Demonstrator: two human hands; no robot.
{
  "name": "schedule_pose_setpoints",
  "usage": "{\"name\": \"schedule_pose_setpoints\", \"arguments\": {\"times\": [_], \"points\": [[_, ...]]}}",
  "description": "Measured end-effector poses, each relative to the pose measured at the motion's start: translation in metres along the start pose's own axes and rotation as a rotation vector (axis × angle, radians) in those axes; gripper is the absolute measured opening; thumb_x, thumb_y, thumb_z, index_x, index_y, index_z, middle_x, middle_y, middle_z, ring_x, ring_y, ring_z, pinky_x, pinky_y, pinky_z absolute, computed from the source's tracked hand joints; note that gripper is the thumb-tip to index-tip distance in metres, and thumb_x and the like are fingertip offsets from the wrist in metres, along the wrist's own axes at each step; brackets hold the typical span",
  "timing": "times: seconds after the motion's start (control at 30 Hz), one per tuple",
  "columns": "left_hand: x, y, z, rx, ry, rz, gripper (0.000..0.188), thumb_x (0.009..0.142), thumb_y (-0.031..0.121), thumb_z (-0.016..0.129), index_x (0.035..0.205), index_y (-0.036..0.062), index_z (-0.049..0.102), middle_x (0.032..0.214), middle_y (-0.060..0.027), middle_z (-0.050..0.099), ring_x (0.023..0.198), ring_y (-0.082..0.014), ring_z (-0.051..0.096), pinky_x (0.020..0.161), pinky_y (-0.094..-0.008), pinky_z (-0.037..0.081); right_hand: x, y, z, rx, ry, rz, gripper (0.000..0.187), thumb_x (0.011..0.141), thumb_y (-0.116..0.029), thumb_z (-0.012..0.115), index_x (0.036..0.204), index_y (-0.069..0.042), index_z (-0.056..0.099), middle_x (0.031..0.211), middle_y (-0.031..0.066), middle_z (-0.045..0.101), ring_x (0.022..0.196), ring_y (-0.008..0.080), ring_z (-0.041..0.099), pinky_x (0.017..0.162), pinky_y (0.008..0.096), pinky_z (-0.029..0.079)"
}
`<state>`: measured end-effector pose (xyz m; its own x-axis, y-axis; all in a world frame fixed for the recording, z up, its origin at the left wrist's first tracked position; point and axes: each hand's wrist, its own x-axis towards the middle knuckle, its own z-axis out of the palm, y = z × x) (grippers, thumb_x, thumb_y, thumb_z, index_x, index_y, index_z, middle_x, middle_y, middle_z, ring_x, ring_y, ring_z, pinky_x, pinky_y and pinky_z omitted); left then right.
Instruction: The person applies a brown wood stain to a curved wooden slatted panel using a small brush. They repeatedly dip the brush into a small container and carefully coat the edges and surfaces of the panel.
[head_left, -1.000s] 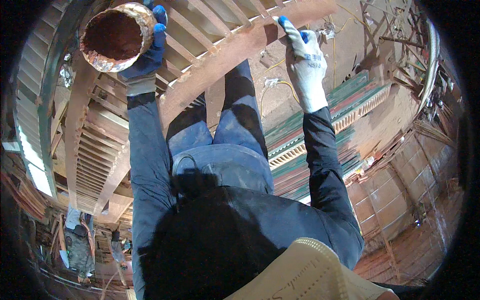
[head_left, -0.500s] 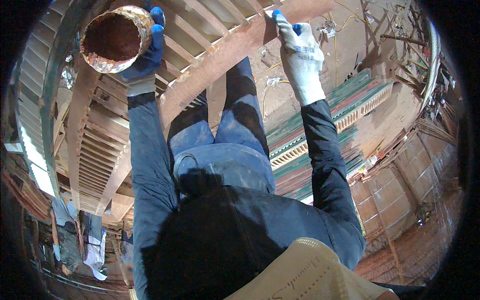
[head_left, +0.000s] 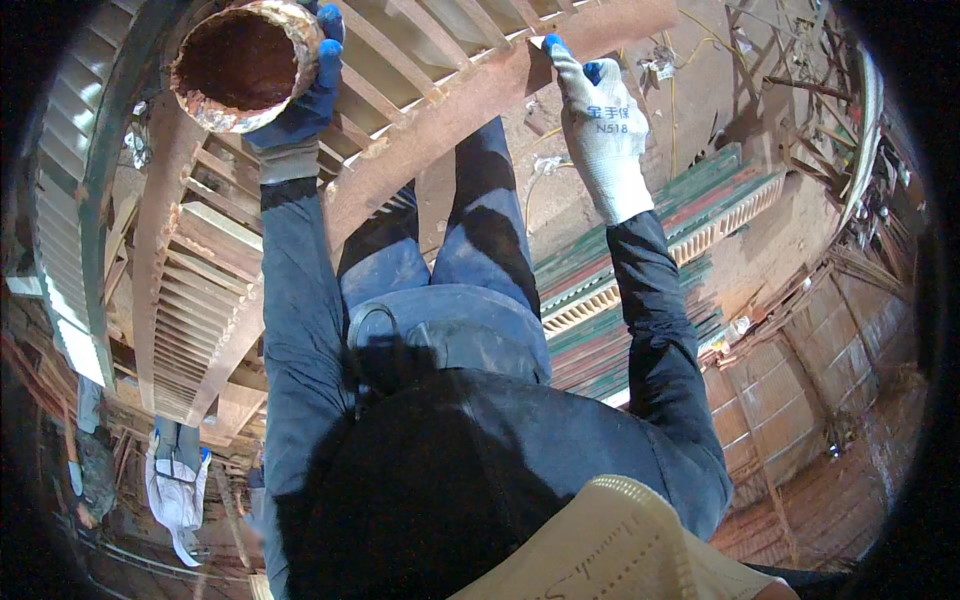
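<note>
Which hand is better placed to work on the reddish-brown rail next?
Likely the right hand: its fingertips are at the reddish-brown rail, though whether they pinch anything is unclear. The left hand is occupied, gripping the crusted round container by its side.

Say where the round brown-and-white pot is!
The pot is at the head view's upper left, in the blue-gloved left hand, near slatted brown frames.

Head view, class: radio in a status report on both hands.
Left hand gripping the round pot, mouth facing the camera. Right hand over the brown board; contact unclear. Nothing seen blocking either hand.
</note>
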<state>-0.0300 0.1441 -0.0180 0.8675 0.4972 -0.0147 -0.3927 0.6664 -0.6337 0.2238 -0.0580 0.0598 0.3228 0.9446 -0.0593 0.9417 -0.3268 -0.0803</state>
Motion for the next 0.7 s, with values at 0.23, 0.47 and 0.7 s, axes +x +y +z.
{"name": "schedule_pose_setpoints", "arguments": {"times": [0.23,0.47,0.7], "points": [[-0.001,0.002,0.001,0.003,0.036,-0.002,0.071,0.091,0.041,0.062,0.149,0.0067,0.039,0.152,-0.0188,0.04,0.143,-0.0412,0.033,0.114,-0.0626,0.034,-0.001,-0.003,0.002,0.018,-0.017,0.003,0.056,0.086,-0.005,0.064,0.135,-0.032,0.059,0.092,0.0075,0.058,0.073,0.0282,0.064,0.059,0.0403,0.052],[0.0,0.0,0.0,0.104,-0.019,0.03,0.071,0.091,0.041,0.062,0.149,0.0072,0.038,0.152,-0.0179,0.04,0.143,-0.0413,0.032,0.114,-0.0626,0.034,0.008,0.011,-0.001,0.019,0.002,0.082,0.055,0.09,-0.008,0.062,0.137,-0.036,0.057,0.092,0.0068,0.058,0.073,0.0281,0.064,0.06,0.0417,0.052],[-0.003,0.001,-0.002,0.025,-0.029,0.011,0.072,0.093,0.044,0.061,0.151,0.0084,0.038,0.154,-0.0178,0.038,0.146,-0.0403,0.029,0.117,-0.0622,0.03,0.008,-0.002,-0.019,0.014,-0.107,0.089,0.046,0.089,-0.012,0.062,0.132,-0.03,0.059,0.098,0.0113,0.059,0.078,0.0305,0.068,0.062,0.0434,0.055]]}}
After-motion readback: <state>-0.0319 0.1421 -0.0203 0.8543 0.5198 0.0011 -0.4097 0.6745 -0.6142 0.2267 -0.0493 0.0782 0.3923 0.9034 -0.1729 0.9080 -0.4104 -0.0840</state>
